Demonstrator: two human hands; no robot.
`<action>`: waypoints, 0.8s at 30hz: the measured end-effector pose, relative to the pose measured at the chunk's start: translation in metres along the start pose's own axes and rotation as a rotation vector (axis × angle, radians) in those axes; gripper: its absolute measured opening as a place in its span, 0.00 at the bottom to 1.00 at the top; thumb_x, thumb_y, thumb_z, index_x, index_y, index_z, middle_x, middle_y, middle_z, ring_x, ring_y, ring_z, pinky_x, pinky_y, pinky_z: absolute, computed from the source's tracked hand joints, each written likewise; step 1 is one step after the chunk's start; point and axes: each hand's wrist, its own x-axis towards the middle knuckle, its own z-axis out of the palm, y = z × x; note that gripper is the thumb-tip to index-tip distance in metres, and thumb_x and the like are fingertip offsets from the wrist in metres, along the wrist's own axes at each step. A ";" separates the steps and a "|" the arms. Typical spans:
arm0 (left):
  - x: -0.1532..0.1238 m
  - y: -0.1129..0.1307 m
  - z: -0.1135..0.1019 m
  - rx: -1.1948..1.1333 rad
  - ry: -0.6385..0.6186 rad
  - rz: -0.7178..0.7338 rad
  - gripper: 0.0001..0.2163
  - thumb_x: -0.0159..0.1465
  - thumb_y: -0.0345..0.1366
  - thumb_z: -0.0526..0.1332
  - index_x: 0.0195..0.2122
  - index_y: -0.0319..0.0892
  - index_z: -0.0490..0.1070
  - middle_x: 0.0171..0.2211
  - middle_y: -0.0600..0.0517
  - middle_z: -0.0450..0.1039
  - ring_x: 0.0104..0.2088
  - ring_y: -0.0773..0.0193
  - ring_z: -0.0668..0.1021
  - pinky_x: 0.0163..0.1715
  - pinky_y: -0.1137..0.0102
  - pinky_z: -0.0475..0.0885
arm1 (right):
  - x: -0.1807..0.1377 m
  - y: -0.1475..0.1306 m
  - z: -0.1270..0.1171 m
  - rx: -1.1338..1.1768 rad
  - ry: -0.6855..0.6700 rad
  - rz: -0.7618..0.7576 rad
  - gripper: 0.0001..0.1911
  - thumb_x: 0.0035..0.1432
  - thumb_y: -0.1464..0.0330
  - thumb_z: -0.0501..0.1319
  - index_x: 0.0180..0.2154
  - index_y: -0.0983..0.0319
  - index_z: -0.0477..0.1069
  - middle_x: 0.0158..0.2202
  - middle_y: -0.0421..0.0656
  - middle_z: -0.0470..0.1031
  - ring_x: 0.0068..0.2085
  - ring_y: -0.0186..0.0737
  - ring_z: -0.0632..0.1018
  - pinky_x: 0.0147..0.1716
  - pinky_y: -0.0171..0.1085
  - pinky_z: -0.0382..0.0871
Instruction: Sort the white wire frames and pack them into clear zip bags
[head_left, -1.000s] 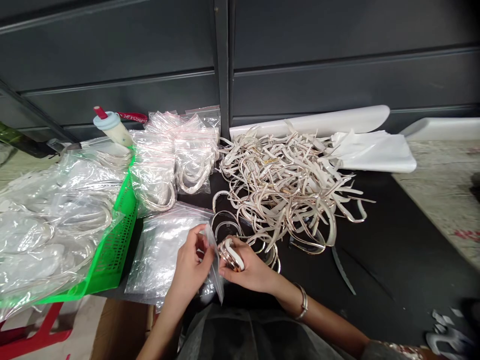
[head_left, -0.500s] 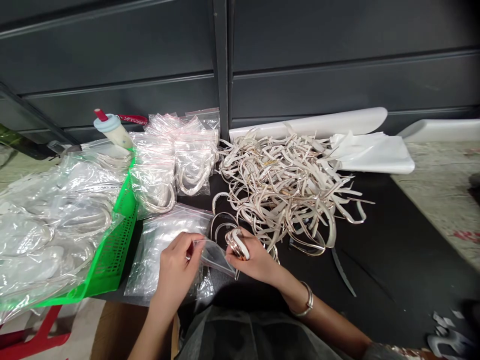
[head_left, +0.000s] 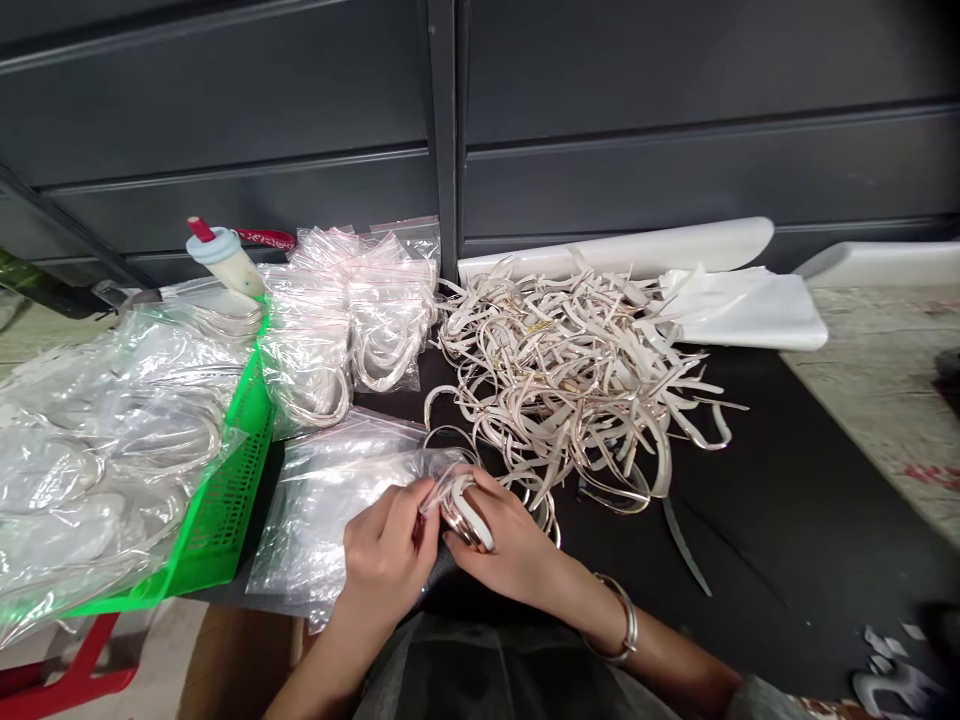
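Observation:
My right hand (head_left: 514, 545) is closed around a small bunch of curved white-and-gold bands (head_left: 466, 512) at the near edge of the black table. My left hand (head_left: 386, 555) pinches the mouth of a clear plastic bag (head_left: 360, 478) right against that bunch; the bag lies over a stack of flat empty bags (head_left: 319, 530). Just beyond my hands spreads a big tangled heap of the same loose bands (head_left: 570, 375).
A green basket (head_left: 225, 500) heaped with filled bags stands at the left, with more filled bags (head_left: 352, 310) and a small red-capped bottle (head_left: 221, 255) behind. White sheets (head_left: 739, 305) lie at the back right. A dark panelled wall closes the far side.
My left hand drew the bag out to the left, then came back against the bunch in my right hand. The bag now lies flatter, its mouth at the bands.

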 end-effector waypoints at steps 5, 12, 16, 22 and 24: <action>-0.005 0.008 0.001 -0.060 -0.061 0.041 0.08 0.61 0.27 0.57 0.41 0.40 0.68 0.26 0.53 0.75 0.23 0.69 0.75 0.27 0.74 0.69 | 0.000 0.012 0.007 -0.034 0.011 0.101 0.17 0.49 0.76 0.57 0.43 0.63 0.67 0.53 0.52 0.64 0.57 0.47 0.65 0.56 0.45 0.61; -0.011 0.015 0.001 -0.122 -0.081 0.008 0.10 0.62 0.27 0.54 0.45 0.41 0.68 0.33 0.50 0.78 0.28 0.67 0.79 0.31 0.74 0.72 | -0.001 0.009 0.012 -0.016 0.042 0.058 0.27 0.54 0.72 0.58 0.56 0.61 0.59 0.62 0.49 0.51 0.64 0.48 0.51 0.60 0.47 0.54; -0.009 0.017 0.001 -0.135 -0.098 -0.103 0.12 0.62 0.27 0.54 0.47 0.40 0.67 0.28 0.53 0.78 0.18 0.71 0.74 0.24 0.76 0.70 | -0.003 0.011 0.014 0.021 0.152 0.030 0.24 0.53 0.74 0.57 0.53 0.61 0.63 0.59 0.50 0.57 0.62 0.48 0.56 0.59 0.46 0.57; -0.009 0.019 0.000 -0.198 -0.191 -0.027 0.16 0.62 0.27 0.51 0.51 0.38 0.65 0.27 0.52 0.78 0.16 0.71 0.73 0.24 0.75 0.71 | -0.001 0.021 0.019 0.050 0.050 -0.003 0.29 0.51 0.72 0.60 0.56 0.62 0.61 0.62 0.51 0.51 0.60 0.49 0.61 0.56 0.45 0.62; -0.008 0.020 0.001 -0.217 -0.226 0.018 0.17 0.62 0.26 0.51 0.52 0.38 0.64 0.26 0.52 0.78 0.16 0.70 0.73 0.24 0.74 0.71 | 0.001 0.022 0.020 0.074 0.028 0.000 0.29 0.52 0.73 0.59 0.57 0.61 0.60 0.60 0.51 0.55 0.59 0.48 0.62 0.56 0.45 0.62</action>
